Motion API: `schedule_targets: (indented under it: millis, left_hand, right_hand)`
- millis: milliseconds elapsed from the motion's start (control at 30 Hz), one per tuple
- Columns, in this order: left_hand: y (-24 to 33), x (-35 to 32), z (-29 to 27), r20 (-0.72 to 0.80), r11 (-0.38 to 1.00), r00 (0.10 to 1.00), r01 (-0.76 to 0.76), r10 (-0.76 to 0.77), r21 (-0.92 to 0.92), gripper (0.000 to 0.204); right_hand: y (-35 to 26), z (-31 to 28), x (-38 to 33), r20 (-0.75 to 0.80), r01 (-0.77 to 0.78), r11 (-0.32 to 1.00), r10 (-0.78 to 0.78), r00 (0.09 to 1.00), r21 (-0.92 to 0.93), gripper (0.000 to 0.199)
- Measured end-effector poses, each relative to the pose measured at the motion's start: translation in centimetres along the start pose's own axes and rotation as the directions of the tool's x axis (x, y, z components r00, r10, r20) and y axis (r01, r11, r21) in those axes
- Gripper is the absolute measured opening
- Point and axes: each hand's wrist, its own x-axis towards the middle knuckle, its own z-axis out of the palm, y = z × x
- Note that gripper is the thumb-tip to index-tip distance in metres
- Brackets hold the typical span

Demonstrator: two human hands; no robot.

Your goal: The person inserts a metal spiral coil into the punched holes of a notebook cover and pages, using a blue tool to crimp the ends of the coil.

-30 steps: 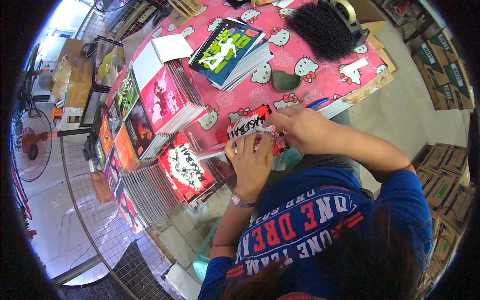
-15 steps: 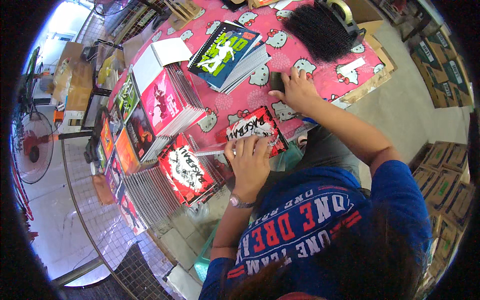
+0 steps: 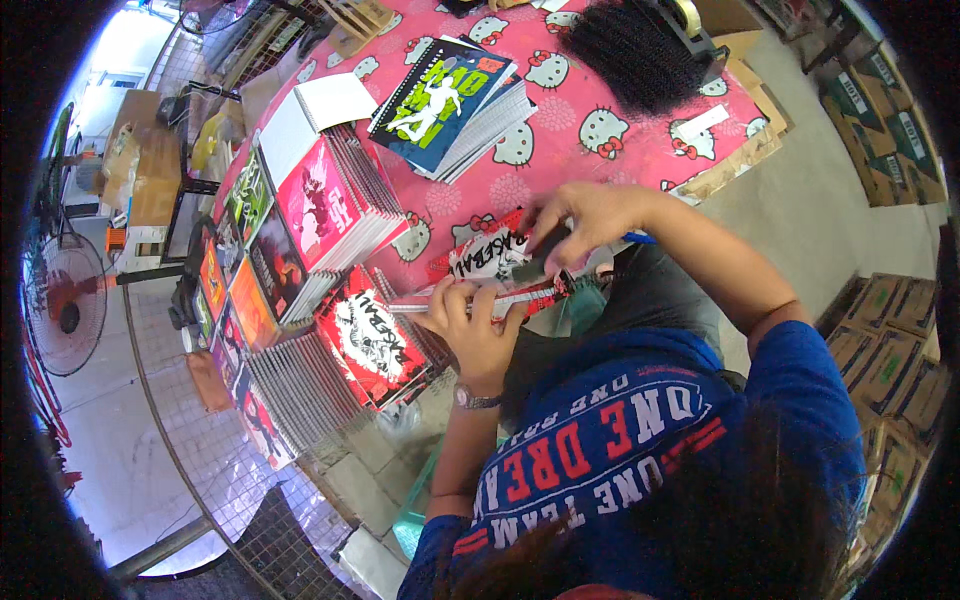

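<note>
A red, white and black notebook lies near the table's front edge, its near side lifted and tilted. My left hand is closed on that near edge, thumb and fingers along the pages. My right hand curls over the notebook's right end, gripping a small dark block just above the cover. The fingers partly hide the block, so whether it touches the notebook cannot be told. To the left, near my left hand, a stack of matching red notebooks sits at the table edge.
Piles of spiral notebooks, one pink and one dark blue, stand on the pink patterned tablecloth. A heap of black wire spirals lies at the back right by a tape dispenser. A fan stands left; cardboard boxes are stacked right.
My right hand has brought the dark block from the tablecloth down and left to the notebook. My left hand has tilted the notebook's near edge up.
</note>
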Motion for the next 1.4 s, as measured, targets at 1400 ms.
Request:
schedule_targets:
  millis: [1400]
  left_hand:
    - [-4.1,1.8,-2.0,-0.013,0.990,0.998,0.059,-0.061,-0.127,0.039]
  right_hand:
    - [-2.1,0.6,4.5,0.051,0.208,0.978,-0.206,0.977,-0.032,0.046]
